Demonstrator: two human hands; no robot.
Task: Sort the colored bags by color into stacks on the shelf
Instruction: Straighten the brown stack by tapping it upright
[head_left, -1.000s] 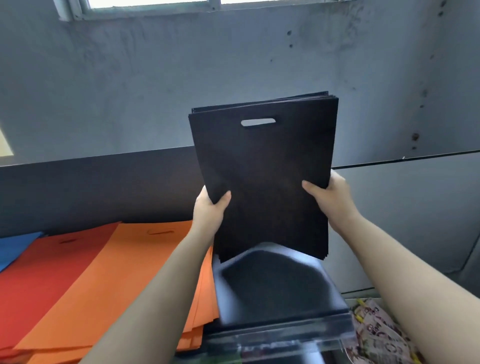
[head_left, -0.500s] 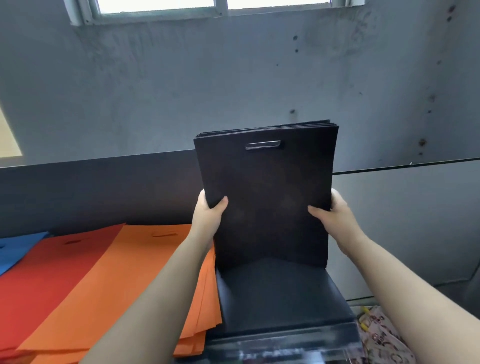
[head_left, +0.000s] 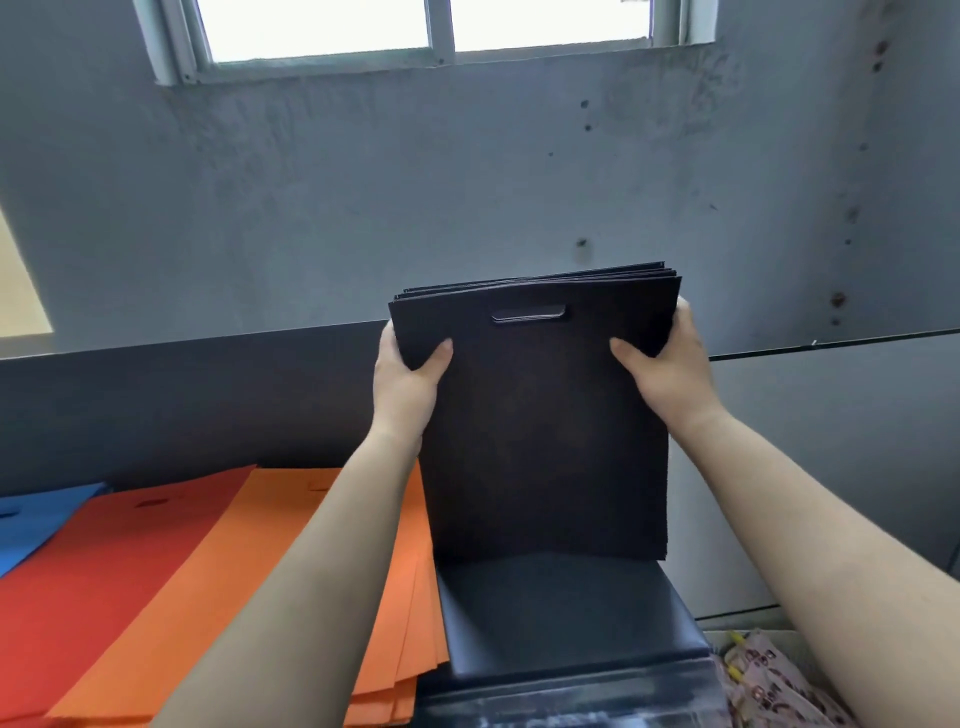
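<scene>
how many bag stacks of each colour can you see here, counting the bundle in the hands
black: 2, the upright bundle held by the left hand and right hand, and the flat stack below it
orange: 1
red: 1
blue: 1
total: 5

Looks like a plain storeroom or workshop. Bare stained concrete wall (head_left: 467, 182) at 12 o'clock, high window (head_left: 431, 26) above. Flat bag stacks (head_left: 156, 597) at 8 o'clock.

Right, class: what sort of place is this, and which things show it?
Probably a workshop or storeroom for bags: a bare stained concrete wall, colour-sorted stacks of orange bags and red bags, and a bundle of black bags held upright.
</scene>
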